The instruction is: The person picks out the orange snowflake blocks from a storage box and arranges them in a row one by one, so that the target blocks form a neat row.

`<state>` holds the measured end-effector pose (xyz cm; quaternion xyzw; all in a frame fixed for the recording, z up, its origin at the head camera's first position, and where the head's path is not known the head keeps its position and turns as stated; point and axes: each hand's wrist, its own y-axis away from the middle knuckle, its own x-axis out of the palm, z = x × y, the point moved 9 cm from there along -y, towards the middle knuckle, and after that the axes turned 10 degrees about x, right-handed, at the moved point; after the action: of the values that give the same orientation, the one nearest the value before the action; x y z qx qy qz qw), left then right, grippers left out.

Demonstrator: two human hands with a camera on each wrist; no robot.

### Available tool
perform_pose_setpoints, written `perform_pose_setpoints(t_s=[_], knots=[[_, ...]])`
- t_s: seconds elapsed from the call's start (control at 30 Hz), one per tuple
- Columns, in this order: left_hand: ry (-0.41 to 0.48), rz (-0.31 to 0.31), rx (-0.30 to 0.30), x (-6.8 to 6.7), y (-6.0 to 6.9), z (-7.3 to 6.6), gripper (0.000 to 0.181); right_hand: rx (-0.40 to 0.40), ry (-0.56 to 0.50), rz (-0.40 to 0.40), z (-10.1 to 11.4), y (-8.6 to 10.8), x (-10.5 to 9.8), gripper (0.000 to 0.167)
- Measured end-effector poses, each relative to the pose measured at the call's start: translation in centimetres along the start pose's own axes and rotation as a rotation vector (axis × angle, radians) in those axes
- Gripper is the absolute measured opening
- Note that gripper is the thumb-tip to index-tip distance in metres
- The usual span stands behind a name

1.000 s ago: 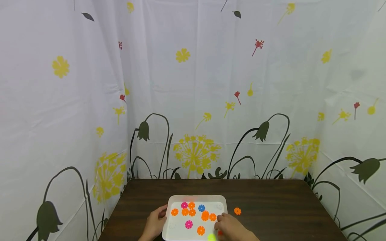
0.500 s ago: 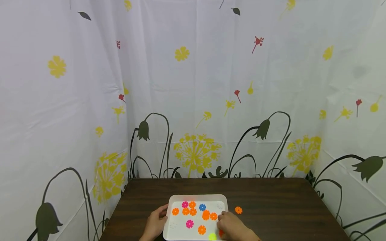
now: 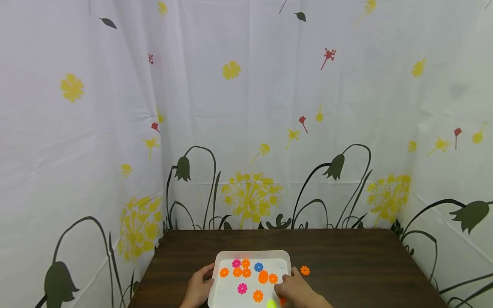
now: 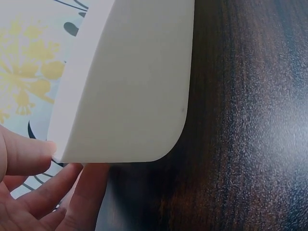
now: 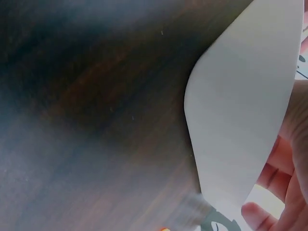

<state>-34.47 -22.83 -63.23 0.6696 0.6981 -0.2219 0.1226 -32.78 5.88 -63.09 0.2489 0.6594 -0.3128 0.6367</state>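
Observation:
A white tray [image 3: 236, 301] lies on the table, holding several flower-shaped notched plastic discs. Most are orange, among them an orange disc [image 3: 258, 295]; a pink disc [image 3: 242, 288], a blue disc [image 3: 259, 267] and a yellow-green disc [image 3: 271, 303] also show. Two pale clear discs are faint against the white. My left hand [image 3: 198, 285] grips the tray's left edge, its thumb on the rim in the left wrist view. Over the right rim, my right hand [image 3: 297, 291] has curled fingers; one finger reaches past the rim. Whether it pinches anything is hidden.
One loose orange disc [image 3: 305, 270] lies on the dark wooden table [image 3: 346, 261], just right of the tray. A white curtain [image 3: 269, 107] printed with flowers hangs behind the table and along both sides.
My right hand has shifted slightly, and a finger now extends over the tray's right rim toward the loose orange disc. The left hand keeps its grip on the tray.

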Motion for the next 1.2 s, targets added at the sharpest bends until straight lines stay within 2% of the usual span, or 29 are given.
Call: perform_pose_setpoints(t_s=[0.1, 0.17, 0.33, 0.43, 0.53, 0.6, 0.67, 0.83, 1.0, 1.2], knots=[[-0.006, -0.006, 0.003, 0.0, 0.1, -0.1, 0.049, -0.054, -0.066, -0.051, 0.1, 0.4, -0.3, 0.026], [-0.007, -0.011, 0.001, 0.0, 0.2, -0.1, 0.049, -0.076, -0.057, -0.090, -0.1, 0.5, 0.1, 0.026], [-0.022, -0.009, -0.004, 0.1, 0.2, 0.1, 0.049, -0.006, -0.058, -0.114, 0.3, 0.4, -1.7, 0.025], [-0.036, -0.010, -0.009, 0.1, 0.1, 0.2, 0.049, 0.080, -0.124, -0.049, 0.3, 0.1, -2.8, 0.025], [-0.044, -0.012, -0.019, 0.1, 0.1, 0.2, 0.049, 0.158, -0.198, 0.023, -0.4, -0.1, -2.8, 0.021], [-0.047, -0.011, -0.018, 0.1, 0.0, 0.3, 0.049, 0.199, -0.254, 0.039, -1.1, 0.0, -2.9, 0.018], [-0.044, -0.011, -0.018, 0.1, 0.1, 0.3, 0.049, 0.224, -0.301, 0.008, -1.8, 0.2, -3.2, 0.016], [-0.031, -0.011, -0.015, 0.2, 0.0, 0.3, 0.049, 0.290, -0.369, -0.127, -4.4, 1.1, -4.8, 0.016], [-0.019, -0.011, -0.011, 0.1, 0.1, 0.3, 0.049, 0.396, -0.418, -0.192, -7.1, 2.4, -6.0, 0.017], [-0.026, -0.008, -0.014, 0.2, 0.1, 0.1, 0.048, 0.498, -0.428, -0.295, -10.8, 4.6, -5.5, 0.020]])
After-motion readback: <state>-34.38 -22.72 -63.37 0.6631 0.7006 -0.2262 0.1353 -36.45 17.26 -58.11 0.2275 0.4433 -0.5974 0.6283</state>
